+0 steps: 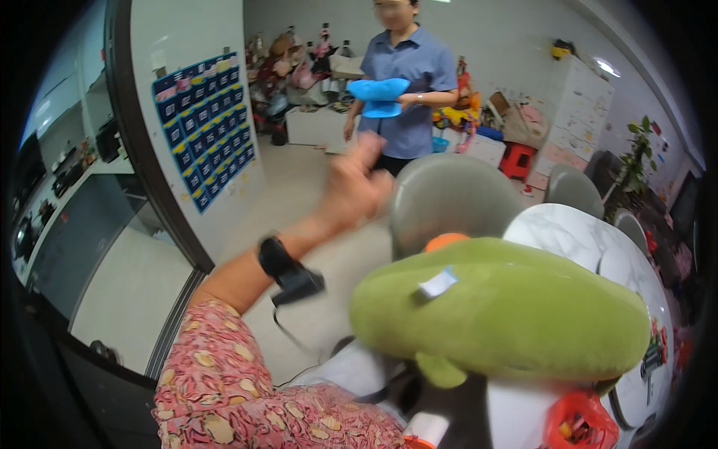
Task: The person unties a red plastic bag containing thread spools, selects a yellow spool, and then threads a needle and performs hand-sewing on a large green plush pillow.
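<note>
My left hand (356, 188) is raised in front of me, blurred, with fingers apart and nothing held; a black strap with a small black device (291, 275) is round the wrist. Past it stands a person in a blue short-sleeved shirt (406, 129), one hand holding a bright blue object (378, 95) of unclear kind. A large green plush cushion (505, 308) with a small white tag (438, 282) lies across the near part of the marble-look table (552, 224). My right hand is out of view.
Grey chairs (454, 193) surround the table. A red plastic bag (583, 421) with small things inside lies near its close edge. To the left are a numbered pocket chart (205, 129) and a doorway. Bags and a red stool (517, 160) stand along the far wall.
</note>
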Action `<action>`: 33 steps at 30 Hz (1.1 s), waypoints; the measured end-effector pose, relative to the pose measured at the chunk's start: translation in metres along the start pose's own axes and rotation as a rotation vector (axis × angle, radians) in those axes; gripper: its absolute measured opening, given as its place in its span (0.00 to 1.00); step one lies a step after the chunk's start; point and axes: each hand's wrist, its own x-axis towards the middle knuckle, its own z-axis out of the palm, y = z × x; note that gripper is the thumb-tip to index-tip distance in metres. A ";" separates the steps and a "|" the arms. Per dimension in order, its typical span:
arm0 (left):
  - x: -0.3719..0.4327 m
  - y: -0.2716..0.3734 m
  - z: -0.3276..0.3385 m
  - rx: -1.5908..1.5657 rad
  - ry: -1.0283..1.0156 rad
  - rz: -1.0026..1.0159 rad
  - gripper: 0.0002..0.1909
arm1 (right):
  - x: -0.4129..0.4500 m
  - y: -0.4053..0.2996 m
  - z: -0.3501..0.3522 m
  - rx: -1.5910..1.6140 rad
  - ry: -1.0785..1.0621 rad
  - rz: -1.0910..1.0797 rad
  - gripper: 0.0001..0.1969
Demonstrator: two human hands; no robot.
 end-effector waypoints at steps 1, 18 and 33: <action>0.018 -0.025 -0.037 0.185 0.284 0.029 0.27 | -0.002 0.000 0.000 0.011 -0.001 -0.006 0.10; -0.109 0.052 0.025 -0.504 -0.432 -0.042 0.10 | 0.018 0.021 -0.018 -0.088 0.013 -0.090 0.12; -0.147 0.173 0.159 -1.283 -1.257 -0.486 0.14 | -0.005 -0.036 0.090 0.198 -0.644 0.355 0.11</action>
